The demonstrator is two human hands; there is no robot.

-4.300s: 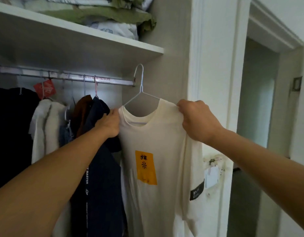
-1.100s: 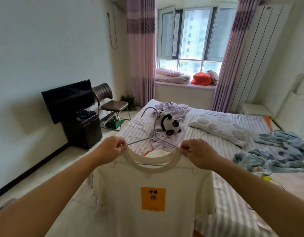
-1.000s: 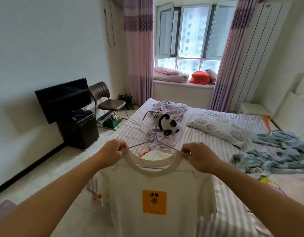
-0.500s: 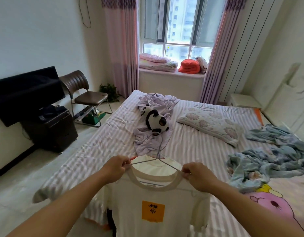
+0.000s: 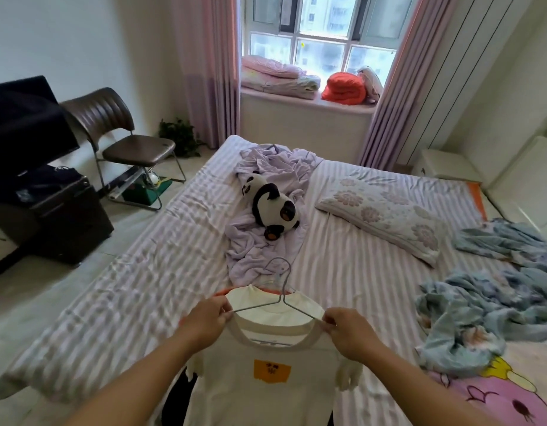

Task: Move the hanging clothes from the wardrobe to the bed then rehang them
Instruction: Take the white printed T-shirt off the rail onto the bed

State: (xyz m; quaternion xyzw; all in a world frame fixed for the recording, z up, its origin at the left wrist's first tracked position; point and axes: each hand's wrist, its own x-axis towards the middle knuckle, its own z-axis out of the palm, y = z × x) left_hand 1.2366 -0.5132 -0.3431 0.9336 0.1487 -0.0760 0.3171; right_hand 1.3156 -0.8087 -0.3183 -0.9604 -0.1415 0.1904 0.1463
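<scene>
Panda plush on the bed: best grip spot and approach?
Take the panda plush around its round black-and-white body, coming from above. It lies on its side atop the crumpled lilac sheet, body bulging upward, nothing over it; a low grip would likely snag fabric.

Cream T-shirt (image 5: 266,382) on wire hanger (image 5: 280,298), seemingly above bed (image 5: 161,272).

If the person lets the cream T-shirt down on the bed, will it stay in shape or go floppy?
Probably floppy: the cream T-shirt hangs limp below the wire hanger, held up only where the left hand and right hand pinch its shoulders. It looks thin and light. The hanger would likely keep only the shoulders spread.
</scene>
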